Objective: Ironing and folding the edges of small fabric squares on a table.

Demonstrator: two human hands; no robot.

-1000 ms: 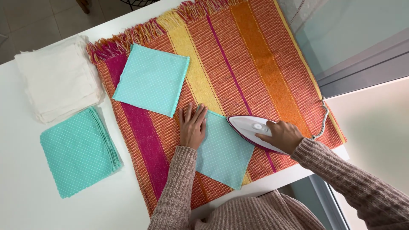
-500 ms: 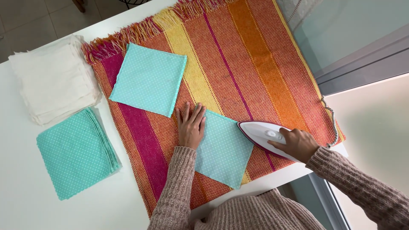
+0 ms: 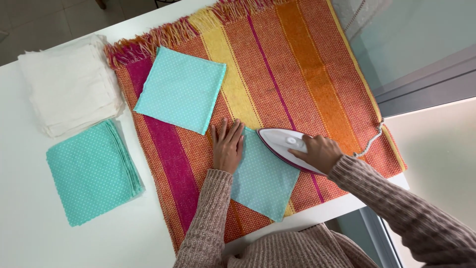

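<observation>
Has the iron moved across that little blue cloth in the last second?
Yes. The iron, gripped by the right hand, slid right off the dotted square, then back left: its tip now lies nearer the left hand pinning the cloth.

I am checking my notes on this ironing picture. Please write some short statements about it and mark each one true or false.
1. The right hand grips a white iron. True.
2. The left hand lies flat on the turquoise dotted square being ironed. True.
3. The iron stands on the white table. False: it sits on the near dotted square's edge, over the striped rug.
4. A second turquoise square lies on the rug, farther from the person. True.
5. The stack of white cloths lies on the rug. False: it lies on the table, beside a stack of turquoise cloths.
</observation>
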